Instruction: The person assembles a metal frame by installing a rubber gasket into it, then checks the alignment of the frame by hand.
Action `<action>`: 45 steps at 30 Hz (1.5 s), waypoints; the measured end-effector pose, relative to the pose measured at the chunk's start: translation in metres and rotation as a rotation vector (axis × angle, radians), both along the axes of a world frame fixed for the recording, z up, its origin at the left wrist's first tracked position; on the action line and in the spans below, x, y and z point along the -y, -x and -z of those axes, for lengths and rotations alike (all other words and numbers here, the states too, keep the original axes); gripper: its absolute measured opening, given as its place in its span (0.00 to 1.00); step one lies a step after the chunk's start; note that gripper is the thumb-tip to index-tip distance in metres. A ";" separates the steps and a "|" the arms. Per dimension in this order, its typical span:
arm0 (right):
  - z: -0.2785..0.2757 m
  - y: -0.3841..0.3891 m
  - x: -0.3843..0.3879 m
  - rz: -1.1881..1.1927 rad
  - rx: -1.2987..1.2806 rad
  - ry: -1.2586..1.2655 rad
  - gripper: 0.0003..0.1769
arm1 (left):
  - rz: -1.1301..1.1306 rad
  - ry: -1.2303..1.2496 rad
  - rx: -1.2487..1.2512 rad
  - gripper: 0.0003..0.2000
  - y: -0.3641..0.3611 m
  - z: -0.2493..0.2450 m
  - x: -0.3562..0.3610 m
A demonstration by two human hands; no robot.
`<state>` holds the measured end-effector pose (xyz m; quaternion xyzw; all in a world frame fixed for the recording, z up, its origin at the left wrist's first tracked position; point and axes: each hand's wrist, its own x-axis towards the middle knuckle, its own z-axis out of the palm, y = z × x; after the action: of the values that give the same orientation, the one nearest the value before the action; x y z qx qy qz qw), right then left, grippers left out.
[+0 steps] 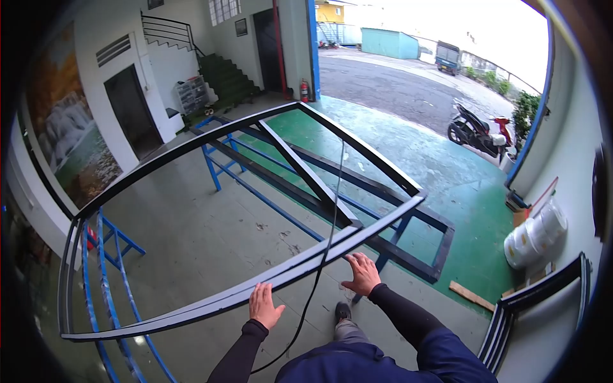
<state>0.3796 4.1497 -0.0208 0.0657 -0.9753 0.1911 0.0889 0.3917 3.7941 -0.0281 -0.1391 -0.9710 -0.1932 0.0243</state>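
Note:
A large dark metal frame (211, 304) with grey faces and a crossbar lies across blue trestle stands (110, 306) in front of me. My left hand (264, 307) is at its near rail, fingers stretched out and thumb apart, fingertips right at the edge. Farther right, my right hand (363, 274) is near the same rail with its fingers slightly bent and thumb spread. Neither hand is wrapped round the rail. A thin black cable (309, 295) hangs over the frame between my hands and runs down toward the floor.
A second dark frame (511, 303) leans at the lower right, near a wooden strip (471, 295) on the floor. White buckets (536, 235) stand along the right wall. A motorbike (476, 131) is parked by the open doorway; a fire extinguisher (304, 90) stands at the back.

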 end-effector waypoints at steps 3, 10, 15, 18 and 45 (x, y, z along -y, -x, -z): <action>0.016 0.095 -0.038 -0.220 0.013 -0.174 0.51 | -0.059 0.196 0.098 0.41 0.056 0.026 -0.022; 0.008 0.210 -0.038 -0.899 0.124 -0.494 0.31 | -0.022 0.243 0.256 0.32 0.120 0.046 -0.046; 0.016 0.231 -0.042 -0.975 0.196 -0.381 0.36 | -0.036 0.068 0.262 0.33 0.123 0.050 -0.053; 0.007 0.243 -0.042 -0.992 0.326 -0.262 0.34 | -0.030 0.069 0.144 0.29 0.132 0.051 -0.053; 0.025 0.256 -0.050 -0.714 0.294 -0.305 0.19 | -0.040 0.121 0.239 0.20 0.167 0.026 -0.073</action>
<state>0.1231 4.1996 -0.0459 0.3843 -0.9106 0.0706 -0.1342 0.2249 3.8676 -0.0541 -0.0968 -0.9794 -0.1490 -0.0963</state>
